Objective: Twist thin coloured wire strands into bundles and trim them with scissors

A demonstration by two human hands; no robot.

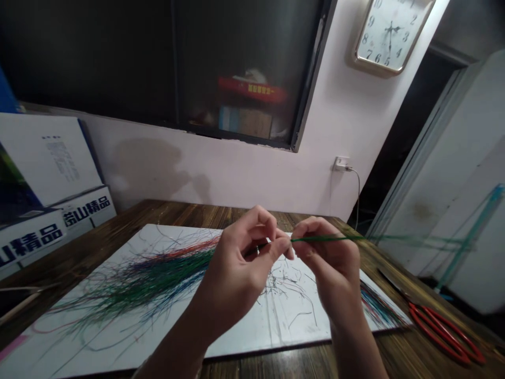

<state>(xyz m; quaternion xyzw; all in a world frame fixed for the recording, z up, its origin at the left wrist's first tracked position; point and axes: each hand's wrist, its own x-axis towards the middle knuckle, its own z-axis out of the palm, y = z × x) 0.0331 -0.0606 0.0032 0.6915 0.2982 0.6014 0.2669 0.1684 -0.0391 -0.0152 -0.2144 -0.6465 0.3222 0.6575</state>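
Note:
My left hand (248,252) and my right hand (329,258) meet above a white board (240,339), fingertips pinched close together. Between them runs a thin green wire-like strand (319,238); its length trails off to the right past my right hand, blurred by motion. A short dark stretch shows inside my left fingers. On the board to the left lies a loose bundle of green, red and blue strands (165,271), partly hidden by my left hand. More coloured strands (381,308) lie right of my right wrist. Small dark offcuts (288,281) are scattered beneath my hands.
Red-handled scissors (445,331) lie on the wooden table (311,360) at the right. White boxes (51,226) stand at the left. Behind are a dark window (252,52), a wall clock (392,34), and a socket (341,164) with a hanging cord.

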